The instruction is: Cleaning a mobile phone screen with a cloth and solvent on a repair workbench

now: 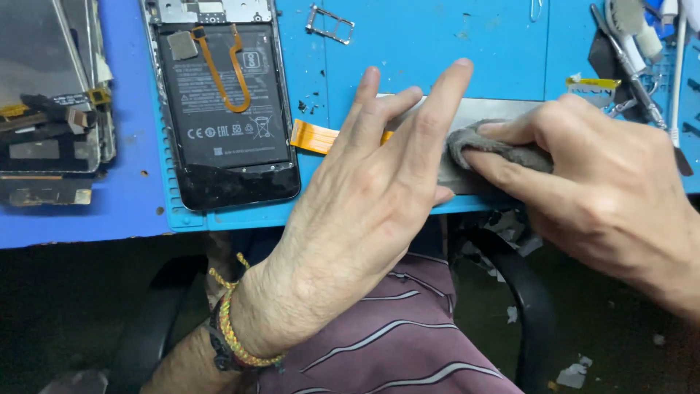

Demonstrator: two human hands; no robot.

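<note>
Fingers of our left hand (pixel 364 197) lay spread and flat, pressing down on a thin grey display panel (pixel 485 117) that rested along the near edge of the blue work mat (pixel 437 51). Around that wrist we wore a braided yellow bracelet (pixel 233 328), and below it our striped maroon shirt (pixel 394 343) showed above the dark chair (pixel 510 292). Our right hand (pixel 598 190) pinched a small grey cloth (pixel 496 149) between thumb and fingers, holding it against the panel just beside the left fingertips. From under the left hand an orange flex ribbon (pixel 313 136) stuck out toward the left. Just beyond it lay an opened phone (pixel 222 109), back cover off, with its black battery and an orange looped cable showing. Farther off, a small metal card tray (pixel 329 23) sat on the mat. To the far left we saw stacked screen parts (pixel 51 102), and to the far right some tweezers and tools (pixel 634 66).
</note>
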